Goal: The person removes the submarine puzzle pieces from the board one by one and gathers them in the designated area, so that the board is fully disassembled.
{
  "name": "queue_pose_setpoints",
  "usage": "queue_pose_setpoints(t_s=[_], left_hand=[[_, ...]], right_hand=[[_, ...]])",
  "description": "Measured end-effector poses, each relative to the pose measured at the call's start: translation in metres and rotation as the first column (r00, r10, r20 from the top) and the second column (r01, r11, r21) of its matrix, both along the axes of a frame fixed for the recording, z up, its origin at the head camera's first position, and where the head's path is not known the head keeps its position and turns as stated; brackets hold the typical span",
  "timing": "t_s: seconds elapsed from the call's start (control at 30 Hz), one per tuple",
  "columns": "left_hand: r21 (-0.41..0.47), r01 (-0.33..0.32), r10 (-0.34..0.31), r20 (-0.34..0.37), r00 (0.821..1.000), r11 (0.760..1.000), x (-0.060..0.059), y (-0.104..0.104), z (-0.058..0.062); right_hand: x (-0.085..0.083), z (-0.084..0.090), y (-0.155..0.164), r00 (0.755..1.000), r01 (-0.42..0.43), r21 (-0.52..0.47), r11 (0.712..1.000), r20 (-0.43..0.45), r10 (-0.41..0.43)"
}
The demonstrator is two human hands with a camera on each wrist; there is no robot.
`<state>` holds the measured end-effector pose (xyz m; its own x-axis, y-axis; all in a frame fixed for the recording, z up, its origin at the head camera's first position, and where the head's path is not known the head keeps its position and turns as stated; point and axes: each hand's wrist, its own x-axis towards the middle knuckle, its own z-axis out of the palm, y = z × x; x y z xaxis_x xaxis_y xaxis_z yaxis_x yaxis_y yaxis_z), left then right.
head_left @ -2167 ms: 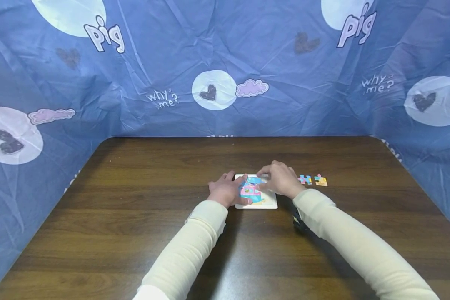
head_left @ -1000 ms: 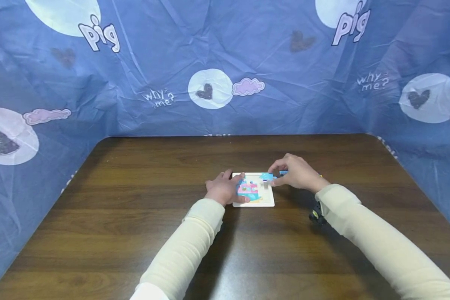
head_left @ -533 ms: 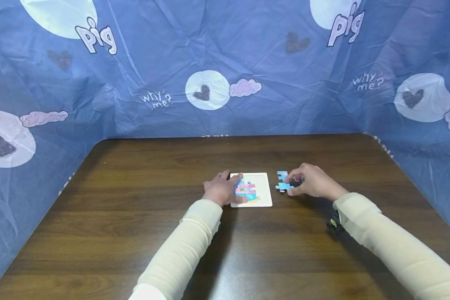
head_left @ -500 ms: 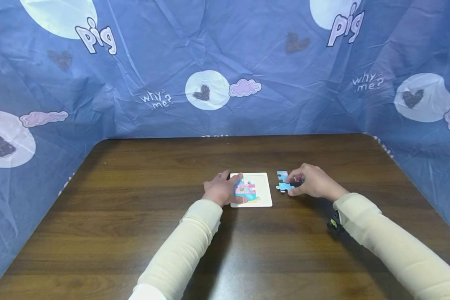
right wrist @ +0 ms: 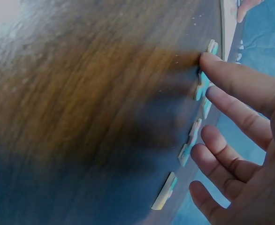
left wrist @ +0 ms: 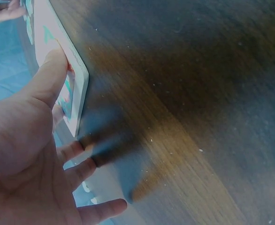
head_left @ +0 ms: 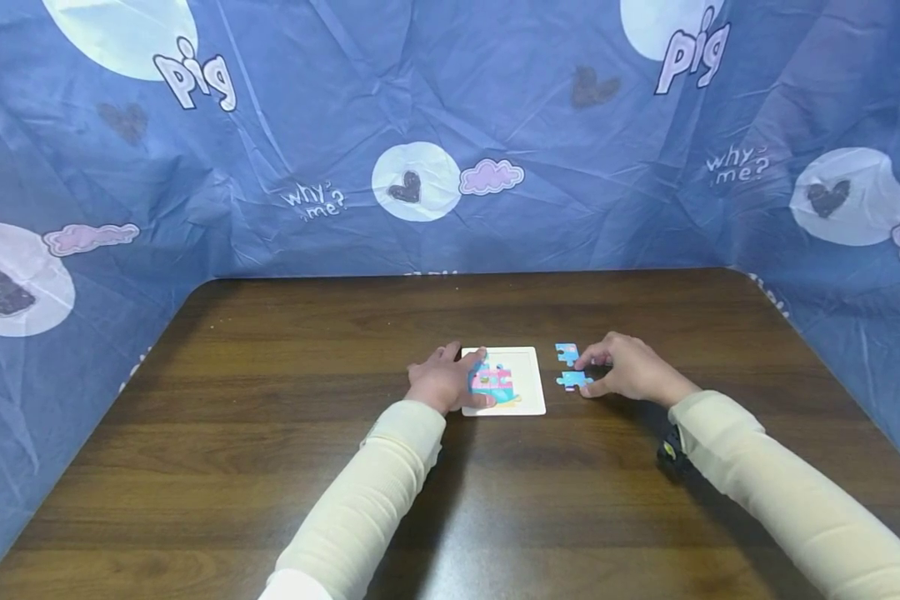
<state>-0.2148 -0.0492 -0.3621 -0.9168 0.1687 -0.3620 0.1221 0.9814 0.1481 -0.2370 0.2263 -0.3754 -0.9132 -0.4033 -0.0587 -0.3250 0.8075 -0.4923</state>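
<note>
A white puzzle board (head_left: 528,392) lies on the table, its left part filled with joined pink and teal jigsaw pieces (head_left: 491,382). My left hand (head_left: 438,382) rests at its left edge, thumb and index finger on top, the other fingers spread over the table in the left wrist view. Right of the board, my right hand (head_left: 630,367) pinches a blue jigsaw piece (head_left: 572,380) at tabletop level between thumb and index finger. Just beyond it lies another blue piece (head_left: 567,352). In the right wrist view the remaining fingers are loosely bent.
Two more jigsaw pieces, a pink-and-blue one (right wrist: 191,140) and a yellowish one (right wrist: 164,191), lie under the right hand, hidden in the head view. The brown wooden table (head_left: 285,375) meets a blue printed cloth (head_left: 285,108) at the back and sides.
My right hand has lifted blue pieces off the board's upper right and set them on the table to the right, lately shifting one slightly nearer me. My left hand stays on the board.
</note>
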Motion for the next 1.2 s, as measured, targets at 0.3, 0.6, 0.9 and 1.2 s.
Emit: queue_pose_setpoints(t_s=[0.3, 0.6, 0.9, 1.2], left_hand=[[0.007, -0.003, 0.003, 0.002, 1.0, 1.0, 0.0, -0.002, 0.001], [0.003, 0.0, 0.0, -0.003, 1.0, 1.0, 0.0, -0.002, 0.0], [-0.019, 0.0, 0.0, 0.024, 1.0, 1.0, -0.002, -0.002, -0.001], [-0.027, 0.007, -0.007, 0.017, 1.0, 1.0, -0.001, -0.002, 0.001]], right_hand=[[0.004, 0.002, -0.018, 0.998, -0.04, -0.09, 0.995, -0.055, 0.035], [0.001, 0.0, -0.042, 0.999, -0.009, -0.185, 0.983, 0.031, 0.015], [-0.002, -0.002, -0.07, 0.994, 0.02, -0.182, 0.983, 0.112, 0.0], [-0.004, -0.003, -0.092, 0.995, 0.027, -0.057, 0.998, 0.098, -0.021]])
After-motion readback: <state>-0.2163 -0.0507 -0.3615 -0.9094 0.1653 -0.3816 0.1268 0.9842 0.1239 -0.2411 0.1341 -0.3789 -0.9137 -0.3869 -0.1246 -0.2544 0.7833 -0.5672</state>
